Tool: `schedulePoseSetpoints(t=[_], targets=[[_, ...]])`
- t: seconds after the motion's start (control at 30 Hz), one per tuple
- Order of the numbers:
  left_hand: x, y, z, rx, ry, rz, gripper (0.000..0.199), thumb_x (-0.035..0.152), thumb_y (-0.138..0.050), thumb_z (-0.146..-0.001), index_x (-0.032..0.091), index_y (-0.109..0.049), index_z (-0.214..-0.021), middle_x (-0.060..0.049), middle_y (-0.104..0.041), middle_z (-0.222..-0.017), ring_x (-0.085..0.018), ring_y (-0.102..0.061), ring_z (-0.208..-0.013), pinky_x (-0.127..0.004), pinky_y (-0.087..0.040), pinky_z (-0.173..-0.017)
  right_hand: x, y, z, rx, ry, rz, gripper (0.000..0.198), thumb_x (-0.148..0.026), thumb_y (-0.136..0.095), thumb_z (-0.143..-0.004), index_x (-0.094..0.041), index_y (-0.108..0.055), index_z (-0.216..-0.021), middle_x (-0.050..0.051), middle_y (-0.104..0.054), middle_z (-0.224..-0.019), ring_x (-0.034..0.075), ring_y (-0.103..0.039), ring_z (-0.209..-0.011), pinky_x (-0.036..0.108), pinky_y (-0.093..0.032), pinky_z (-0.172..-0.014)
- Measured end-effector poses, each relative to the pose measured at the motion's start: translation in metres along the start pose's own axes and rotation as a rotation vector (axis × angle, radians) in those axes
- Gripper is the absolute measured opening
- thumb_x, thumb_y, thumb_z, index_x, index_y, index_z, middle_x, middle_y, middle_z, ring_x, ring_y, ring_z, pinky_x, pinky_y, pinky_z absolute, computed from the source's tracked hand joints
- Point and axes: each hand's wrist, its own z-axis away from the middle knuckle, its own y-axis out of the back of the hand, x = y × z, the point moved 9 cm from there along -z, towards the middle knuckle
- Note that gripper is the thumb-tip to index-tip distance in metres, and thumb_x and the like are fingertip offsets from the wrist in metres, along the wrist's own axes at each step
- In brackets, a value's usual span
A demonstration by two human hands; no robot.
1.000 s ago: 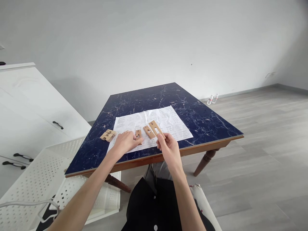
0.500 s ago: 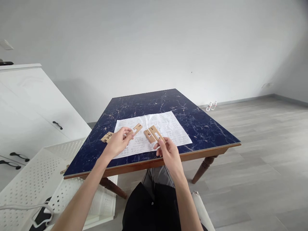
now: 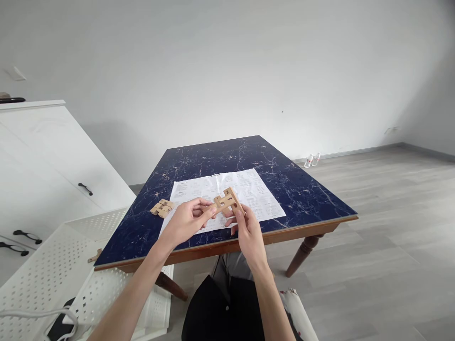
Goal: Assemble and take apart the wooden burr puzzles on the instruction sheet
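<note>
My left hand (image 3: 194, 215) pinches a notched wooden puzzle piece marked 3 (image 3: 224, 202). That piece lies across a slotted wooden puzzle piece marked 2 (image 3: 229, 192), whose near end my right hand (image 3: 249, 227) grips between thumb and fingers. Partly covered by the marked-3 piece is another wooden piece marked 1 (image 3: 217, 200); whether it rests on the paper or is held, I cannot tell. Beneath both hands spreads a white printed sheet (image 3: 265, 199). More notched wooden pieces (image 3: 161, 208) lie together on the table, left of the sheet.
The dark blue marbled table (image 3: 213, 154) has a wooden edge towards me. White cabinets (image 3: 64, 156) and a perforated white surface (image 3: 50, 274) stand at the left. Two clear bottles (image 3: 308, 161) are on the floor by the wall.
My left hand has moved right, bringing the marked-3 piece over the slotted marked-2 piece. My right hand keeps its grip with little movement. The view has tilted slightly up.
</note>
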Motion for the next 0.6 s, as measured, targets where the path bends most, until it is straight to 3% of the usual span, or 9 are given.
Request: schedulePoseSetpoints(t=[0.33, 0.6], targets=[[-0.003, -0.007, -0.004, -0.042, 0.033, 0.007, 0.040, 0.058, -0.074, -0.090, 0.020, -0.071, -0.102, -0.008, -0.080, -0.091, -0.015, -0.065, -0.064, -0.028, -0.054, -0.057, -0.005, 0.008, -0.001, -0.014, 0.014, 0.119, 0.049, -0.056, -0.052, -0.105, -0.021, -0.067, -0.136, 0.012, -0.076, -0.116, 0.023, -0.075, -0.086, 0.030, -0.053, -0.060], [-0.003, -0.008, -0.003, -0.087, 0.050, 0.056, 0.036, 0.054, -0.074, -0.092, 0.019, -0.070, -0.100, -0.009, -0.079, -0.094, -0.012, -0.060, -0.061, -0.028, -0.051, -0.060, -0.012, 0.015, 0.001, -0.005, 0.111, 0.341, 0.050, -0.046, -0.051, -0.106, -0.024, -0.064, -0.149, 0.010, -0.081, -0.101, 0.024, -0.070, -0.073, 0.036, -0.051, -0.065]])
